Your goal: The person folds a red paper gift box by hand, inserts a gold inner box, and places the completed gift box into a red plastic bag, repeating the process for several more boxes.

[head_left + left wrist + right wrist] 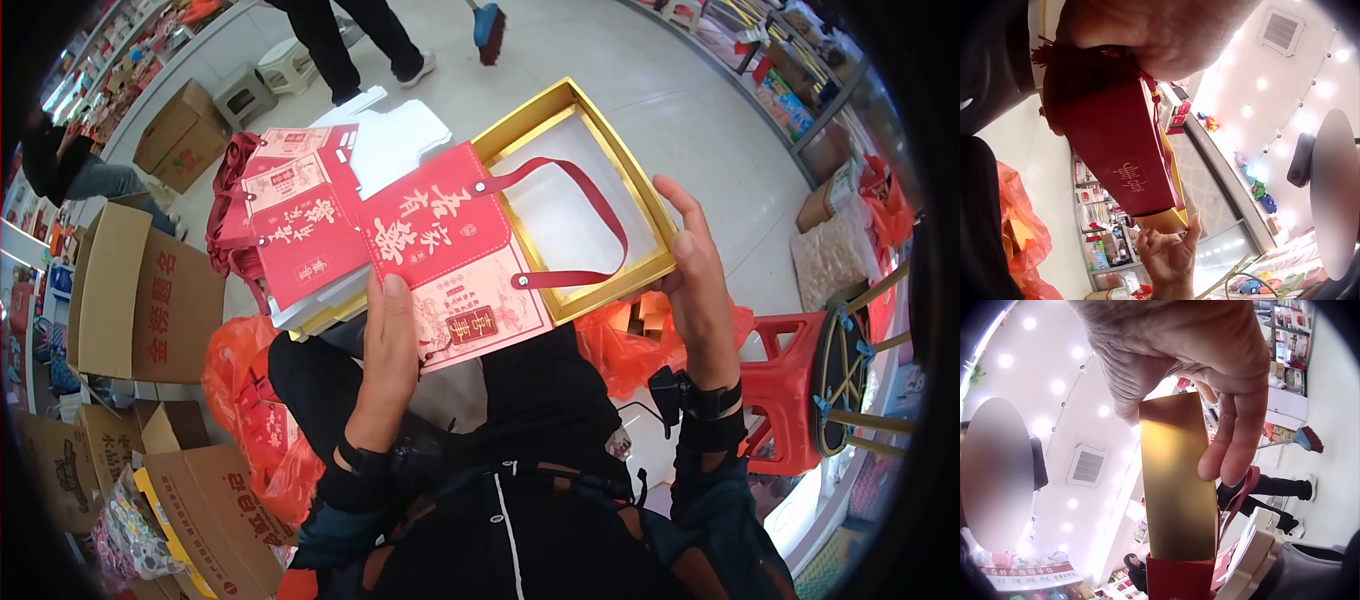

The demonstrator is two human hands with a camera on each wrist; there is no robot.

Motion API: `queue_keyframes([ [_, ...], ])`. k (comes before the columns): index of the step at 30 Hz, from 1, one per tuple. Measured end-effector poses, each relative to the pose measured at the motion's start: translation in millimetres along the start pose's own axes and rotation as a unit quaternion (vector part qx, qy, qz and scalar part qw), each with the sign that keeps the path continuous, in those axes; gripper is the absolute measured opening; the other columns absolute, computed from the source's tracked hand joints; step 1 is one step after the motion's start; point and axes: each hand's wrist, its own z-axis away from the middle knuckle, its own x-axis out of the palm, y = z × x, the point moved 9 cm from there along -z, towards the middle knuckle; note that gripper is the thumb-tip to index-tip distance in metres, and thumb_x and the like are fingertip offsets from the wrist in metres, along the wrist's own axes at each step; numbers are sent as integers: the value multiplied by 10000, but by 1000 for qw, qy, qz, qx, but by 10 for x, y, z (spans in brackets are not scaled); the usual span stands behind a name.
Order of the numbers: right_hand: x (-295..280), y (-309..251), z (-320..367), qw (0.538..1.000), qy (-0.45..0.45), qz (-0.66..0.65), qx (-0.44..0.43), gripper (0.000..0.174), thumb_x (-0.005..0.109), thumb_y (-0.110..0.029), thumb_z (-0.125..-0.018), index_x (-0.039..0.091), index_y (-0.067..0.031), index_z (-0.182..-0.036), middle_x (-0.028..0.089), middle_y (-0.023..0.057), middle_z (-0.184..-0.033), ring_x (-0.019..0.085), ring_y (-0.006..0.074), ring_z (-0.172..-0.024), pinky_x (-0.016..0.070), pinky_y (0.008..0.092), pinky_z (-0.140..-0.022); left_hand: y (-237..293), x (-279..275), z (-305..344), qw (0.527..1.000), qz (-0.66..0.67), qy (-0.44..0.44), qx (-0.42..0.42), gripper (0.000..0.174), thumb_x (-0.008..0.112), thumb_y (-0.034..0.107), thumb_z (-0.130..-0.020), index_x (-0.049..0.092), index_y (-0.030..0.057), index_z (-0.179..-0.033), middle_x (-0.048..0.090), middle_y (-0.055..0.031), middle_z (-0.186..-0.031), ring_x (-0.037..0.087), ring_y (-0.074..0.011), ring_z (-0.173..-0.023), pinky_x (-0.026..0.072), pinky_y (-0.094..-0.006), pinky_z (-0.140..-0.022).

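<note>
A red printed gift-box sleeve (440,240) lies level before me, its gold tray (612,165) drawn partway out to the right. The tray's white floor shows beneath a dark red ribbon handle (575,278). My left hand (388,345) grips the sleeve's near left edge, thumb on top and fingers hidden below. At the tray's outer end, my right hand (698,275) holds the gold wall; thumb and fingers straddle it in the right wrist view. A red tassel (1044,55) hangs by the left hand. More red printed sleeves (305,225) with handles are stacked on the left.
White box pieces (400,135) lie behind the stack. Cardboard cartons (150,300) and an orange plastic bag (240,370) stand to the left. A red stool (785,390) is at the right. Ahead, a person in dark trousers (325,45) stands near a broom (490,35).
</note>
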Motion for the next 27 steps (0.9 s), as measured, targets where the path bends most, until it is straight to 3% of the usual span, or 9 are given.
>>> queue_keyframes([
  [2, -8, 0, 12, 1000, -15, 5, -3, 758, 545, -492, -956, 336, 16, -1478, 674, 164, -1055, 716, 198, -729, 607, 278, -621, -35, -10, -9, 1000, 2, 1, -3, 533, 306, 401, -1106, 322, -4, -1453, 590, -132, -1248, 651, -140, -1058, 535, -270, -910],
  [4, 25, 184, 5, 993, -38, -28, 106, 759, 625, -425, -934, 338, 21, -1477, 663, 174, -1101, 720, 204, -750, 616, 286, -640, -73, -2, -15, 1000, 14, -11, -13, 536, 303, 401, -1108, 322, -2, -1461, 579, -130, -1260, 636, -132, -1080, 523, -274, -929],
  [7, 60, 146, 54, 998, -36, 29, 45, 731, 690, -321, -912, 356, 16, -1468, 658, 174, -1116, 720, 204, -749, 620, 292, -649, -86, 16, -14, 1000, 3, -8, -8, 540, 301, 403, -1109, 325, -1, -1467, 566, -126, -1275, 617, -127, -1101, 504, -281, -956],
  [10, 103, 150, 51, 1000, -7, -17, 16, 697, 702, -251, -915, 363, 8, -1466, 661, 172, -1106, 717, 202, -739, 620, 295, -654, -133, -6, -3, 1000, 10, 0, -19, 543, 298, 404, -1110, 334, 0, -1470, 555, -125, -1287, 599, -130, -1119, 486, -289, -980],
  [14, 117, 206, 52, 998, -12, -23, 55, 716, 665, -306, -928, 336, -4, -1488, 609, 183, -1152, 718, 211, -767, 636, 305, -661, -140, -10, -6, 1000, -2, -8, -23, 548, 299, 405, -1110, 332, -4, -1474, 555, -126, -1287, 598, -140, -1117, 483, -289, -979],
  [19, 127, 255, 41, 997, 7, -26, 76, 692, 644, -289, -953, 322, -16, -1501, 639, 165, -1100, 703, 185, -733, 633, 313, -687, -72, 23, -1, 997, -69, -15, 17, 565, 301, 399, -1111, 310, -14, -1496, 537, -130, -1311, 570, -148, -1154, 459, -299, -1000],
  [22, 118, 286, 30, 996, 5, -13, 84, 695, 644, -280, -960, 310, -19, -1511, 656, 156, -1070, 706, 180, -730, 633, 310, -687, -113, 44, -3, 1000, 9, -20, -16, 581, 306, 409, -1108, 302, -20, -1501, 516, -145, -1342, 544, -160, -1197, 433, -312, -1037],
  [27, 99, 336, 33, 994, 22, -44, 99, 702, 655, -280, -959, 305, -16, -1508, 679, 155, -1013, 712, 181, -724, 626, 304, -690, -103, 49, 11, 999, -43, -19, -9, 600, 313, 415, -1106, 286, -27, -1510, 498, -150, -1371, 522, -174, -1233, 405, -319, -1063],
])
